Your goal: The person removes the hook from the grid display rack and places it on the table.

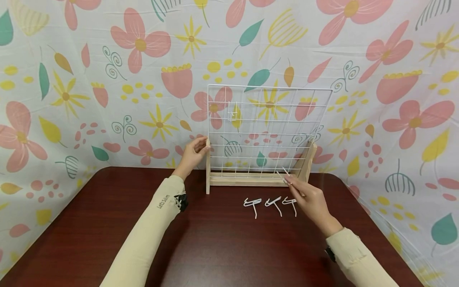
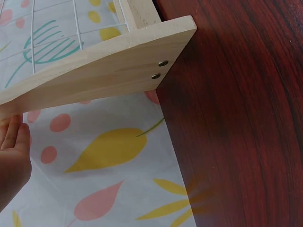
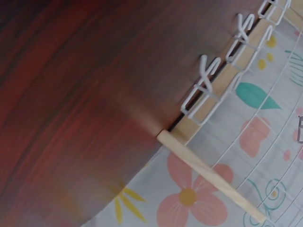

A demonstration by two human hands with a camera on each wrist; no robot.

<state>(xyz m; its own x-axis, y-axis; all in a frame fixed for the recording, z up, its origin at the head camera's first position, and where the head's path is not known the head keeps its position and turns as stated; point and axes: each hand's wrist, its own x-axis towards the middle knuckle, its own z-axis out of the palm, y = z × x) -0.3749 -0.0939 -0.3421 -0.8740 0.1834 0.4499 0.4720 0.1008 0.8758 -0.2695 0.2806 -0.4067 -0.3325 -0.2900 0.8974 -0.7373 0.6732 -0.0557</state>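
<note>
A white wire grid [image 1: 265, 133] stands upright in a wooden stand at the back of the table. My left hand [image 1: 193, 155] grips the top of the stand's left wooden side piece [image 1: 208, 167]; in the left wrist view, its fingers [image 2: 14, 135] lie against that piece's outer face. My right hand [image 1: 310, 199] pinches a white wire hook [image 1: 283, 175] before the grid's lower right. Three similar hooks lie on the table in front of the stand: a left one [image 1: 254, 202], a middle one [image 1: 274, 202] and a right one [image 1: 289, 201].
Another white hook [image 1: 232, 115] hangs on the grid's upper left. The stand has a right wooden side piece [image 1: 308, 161] and a low front bar [image 1: 247, 181]. A flowered cloth [image 1: 150, 99] hangs behind the dark red-brown table [image 1: 215, 247].
</note>
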